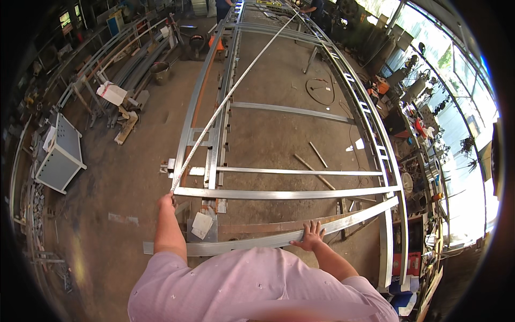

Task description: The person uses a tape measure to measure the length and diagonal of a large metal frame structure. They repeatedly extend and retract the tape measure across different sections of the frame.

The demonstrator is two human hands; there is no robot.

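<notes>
A long pale tape measure (232, 92) stretches diagonally across a large rectangular metal frame (284, 194), from its near left corner to the far right. At that near corner my left hand (167, 200) is closed on the end of the tape, its fingers pressed together. My right hand (309, 236) lies on a loose-looking flat metal bar (263, 239) close to my body, fingers spread and gripping nothing. That bar runs slanting up to the frame's right side.
Two people stand at the far end; one person's hand (307, 9) is near the tape's far end. A grey metal cabinet (63, 153) stands left. Thin bars (316, 172) lie on the floor inside the frame. Tools and clutter (424, 134) line the right wall.
</notes>
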